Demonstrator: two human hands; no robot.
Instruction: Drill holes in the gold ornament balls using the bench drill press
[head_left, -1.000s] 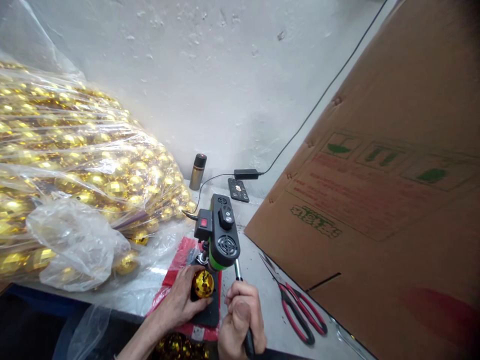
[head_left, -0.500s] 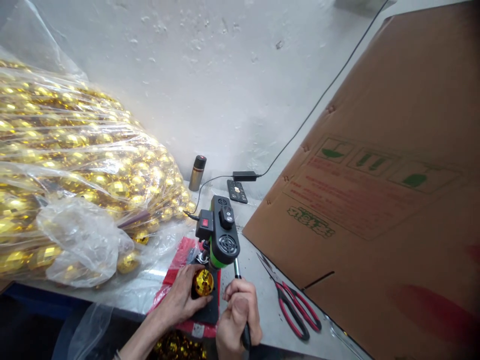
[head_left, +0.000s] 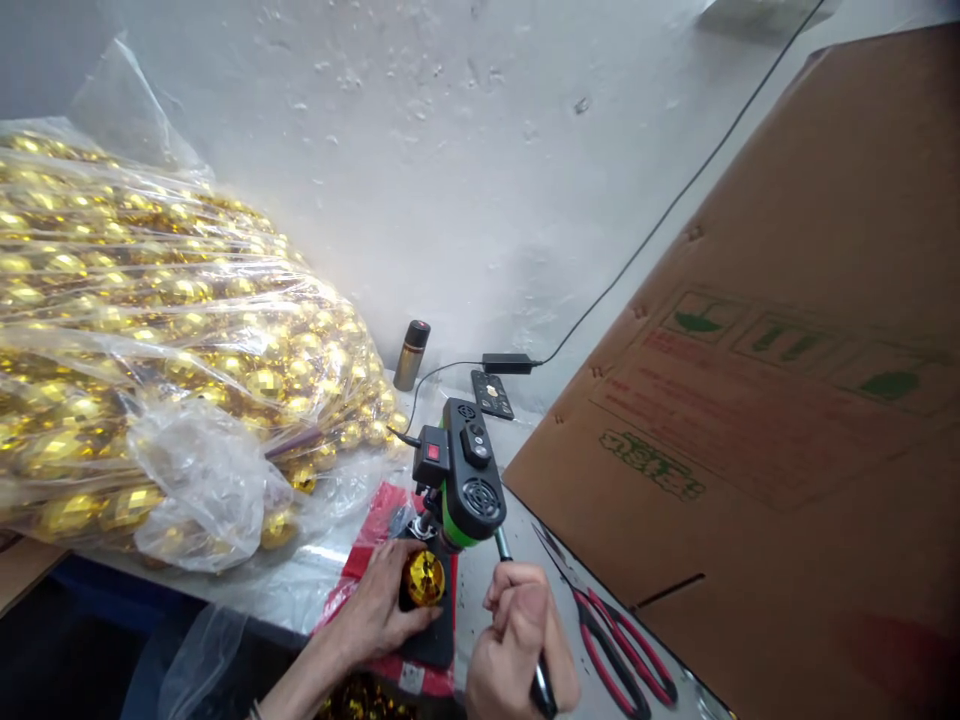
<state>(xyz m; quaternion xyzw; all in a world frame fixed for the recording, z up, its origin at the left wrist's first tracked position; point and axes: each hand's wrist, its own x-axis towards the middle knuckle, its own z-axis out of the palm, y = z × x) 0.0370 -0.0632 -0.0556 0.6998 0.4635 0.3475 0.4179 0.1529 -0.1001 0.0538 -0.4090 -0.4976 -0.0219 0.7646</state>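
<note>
compared with half a second ago, the whole view has slid so that everything sits farther right; on its own account, the lever [head_left: 503,545] has swung, its lower end now leaning farther to the right of the black-and-green bench machine [head_left: 474,475], and the right hand [head_left: 521,630] has gone with it. the left hand [head_left: 386,605] and the gold faceted bauble [head_left: 426,578] keep their places in front of the machine's head.

the cardboard carton [head_left: 750,400] slants up along the right side, with a narrow strip of tabletop [head_left: 480,600] running between it and the machine. the red-and-black-handled scissors [head_left: 579,592] lie on that side, just beyond the right hand. the clear plastic bag [head_left: 202,330] of gold baubles bulges in from the left, and the table's front edge passes beneath the left forearm.

the left hand reaches in from the lower left, gripping the bauble between fingers on the far side and thumb on the near side, over the black base plate [head_left: 431,640]; whether the bauble touches the plate is hidden. the right hand is clenched in a fist around the lever's black handle, knuckles forward.
</note>
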